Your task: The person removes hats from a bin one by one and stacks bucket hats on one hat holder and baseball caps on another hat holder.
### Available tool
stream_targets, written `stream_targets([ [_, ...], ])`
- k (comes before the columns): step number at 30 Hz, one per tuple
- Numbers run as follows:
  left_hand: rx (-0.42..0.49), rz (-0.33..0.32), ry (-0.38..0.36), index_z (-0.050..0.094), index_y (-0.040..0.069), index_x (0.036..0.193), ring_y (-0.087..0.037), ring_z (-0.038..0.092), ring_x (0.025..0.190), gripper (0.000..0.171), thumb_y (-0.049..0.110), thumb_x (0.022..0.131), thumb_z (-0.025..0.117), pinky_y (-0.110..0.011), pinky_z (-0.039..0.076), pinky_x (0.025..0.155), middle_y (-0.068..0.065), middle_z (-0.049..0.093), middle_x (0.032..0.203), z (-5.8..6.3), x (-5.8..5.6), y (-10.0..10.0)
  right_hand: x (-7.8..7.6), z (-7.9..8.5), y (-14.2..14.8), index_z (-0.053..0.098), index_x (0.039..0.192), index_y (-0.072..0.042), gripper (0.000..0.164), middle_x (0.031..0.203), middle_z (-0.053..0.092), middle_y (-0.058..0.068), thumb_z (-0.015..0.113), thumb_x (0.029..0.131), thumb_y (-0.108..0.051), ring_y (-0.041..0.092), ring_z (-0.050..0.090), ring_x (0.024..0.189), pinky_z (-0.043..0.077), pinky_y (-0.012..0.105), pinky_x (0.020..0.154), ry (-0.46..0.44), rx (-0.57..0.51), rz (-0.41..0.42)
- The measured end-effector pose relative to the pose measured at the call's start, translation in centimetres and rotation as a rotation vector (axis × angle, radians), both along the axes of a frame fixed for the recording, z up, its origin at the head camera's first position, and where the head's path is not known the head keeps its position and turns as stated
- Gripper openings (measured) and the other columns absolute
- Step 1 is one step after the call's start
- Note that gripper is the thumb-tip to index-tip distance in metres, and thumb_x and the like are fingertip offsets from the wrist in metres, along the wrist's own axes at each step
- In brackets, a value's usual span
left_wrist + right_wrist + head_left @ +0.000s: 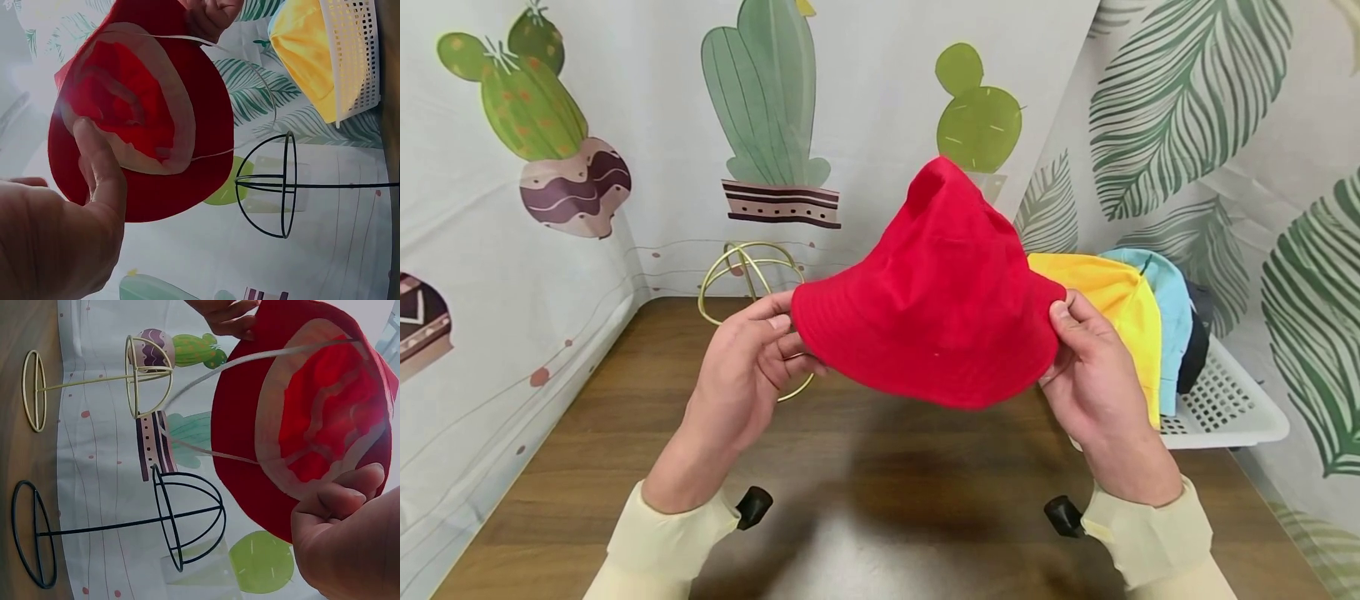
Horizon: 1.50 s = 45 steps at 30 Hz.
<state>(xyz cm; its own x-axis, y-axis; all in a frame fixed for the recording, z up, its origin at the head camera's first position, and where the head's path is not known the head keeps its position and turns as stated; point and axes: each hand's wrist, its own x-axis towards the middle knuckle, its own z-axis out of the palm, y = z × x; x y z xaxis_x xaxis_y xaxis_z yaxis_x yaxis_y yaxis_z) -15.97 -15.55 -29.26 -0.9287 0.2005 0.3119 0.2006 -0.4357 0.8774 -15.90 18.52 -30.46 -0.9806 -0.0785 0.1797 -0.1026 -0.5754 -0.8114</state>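
A red bucket hat (955, 300) is held up above the table, its crown upward and its brim spread between both hands. My left hand (741, 379) grips the left end of the brim, with some of its fingers under it. At the opposite end, my right hand (1093, 367) pinches the brim, thumb on the outer side. The left wrist view looks into the hat's underside, where a pale inner band (178, 106) and a thin white cord (265, 87) show. Fingers of my right hand (347, 506) reach under the brim in the right wrist view.
Behind the hat stand a gold wire hat stand (87, 382) and a black wire hat stand (103, 530). A white perforated basket (1240, 400) at the right holds a yellow hat (1123, 312), a light blue hat (1172, 333) and dark cloth. Printed curtains (880, 100) back the wooden table (587, 467).
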Motion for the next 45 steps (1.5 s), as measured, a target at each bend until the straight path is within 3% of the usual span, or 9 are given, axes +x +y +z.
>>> stream_targets([
  [4,-0.005,0.028,-0.025,0.066,0.001,0.125,-0.019,0.073,0.076,0.028,0.011,0.111,0.044,-0.030,0.063,0.070,-0.006,0.073,0.102,0.0,-0.2,-0.1,0.0,0.1,-0.1,0.057,0.141,-0.009,0.034,0.142,0.057,0.007,0.059,0.109,-0.021,0.016,0.065,0.116,0.060,0.026,0.089,0.004,0.020,-0.018],
  [8,-0.043,0.079,-0.028,0.064,-0.001,0.127,-0.017,0.071,0.075,0.022,0.008,0.109,0.058,-0.027,0.062,0.068,-0.007,0.073,0.099,-0.1,-0.4,-0.2,-0.1,0.1,-0.4,0.057,0.137,-0.008,0.032,0.140,0.057,0.008,0.060,0.108,-0.022,0.016,0.065,0.114,0.061,0.025,0.088,0.010,0.060,-0.038],
  [20,-0.117,0.167,0.019,0.063,-0.002,0.132,-0.015,0.067,0.077,0.027,0.007,0.107,0.062,-0.023,0.058,0.063,-0.006,0.073,0.101,-0.2,-1.0,-1.2,-0.7,-0.3,-1.5,0.060,0.124,-0.011,0.023,0.123,0.063,0.005,0.061,0.108,-0.028,0.012,0.062,0.087,0.054,0.019,0.065,0.011,0.167,-0.071],
  [35,-0.057,0.215,0.041,0.063,-0.004,0.138,-0.014,0.068,0.079,0.036,0.009,0.105,0.066,-0.020,0.058,0.064,-0.010,0.073,0.109,0.0,-2.3,-3.0,-1.8,-0.2,-3.9,0.058,0.125,-0.011,0.023,0.124,0.062,0.007,0.057,0.110,-0.028,0.013,0.056,0.085,0.051,0.019,0.065,-0.034,0.277,-0.072],
  [45,-0.002,0.243,0.030,0.068,-0.003,0.132,-0.015,0.070,0.075,0.032,0.009,0.102,0.069,-0.022,0.060,0.062,-0.010,0.073,0.106,0.3,-2.8,-4.5,-3.3,-0.5,-6.4,0.057,0.105,-0.014,0.014,0.092,0.058,-0.001,0.048,0.114,-0.018,0.013,0.047,0.069,0.041,0.020,0.057,-0.044,0.243,-0.054],
])
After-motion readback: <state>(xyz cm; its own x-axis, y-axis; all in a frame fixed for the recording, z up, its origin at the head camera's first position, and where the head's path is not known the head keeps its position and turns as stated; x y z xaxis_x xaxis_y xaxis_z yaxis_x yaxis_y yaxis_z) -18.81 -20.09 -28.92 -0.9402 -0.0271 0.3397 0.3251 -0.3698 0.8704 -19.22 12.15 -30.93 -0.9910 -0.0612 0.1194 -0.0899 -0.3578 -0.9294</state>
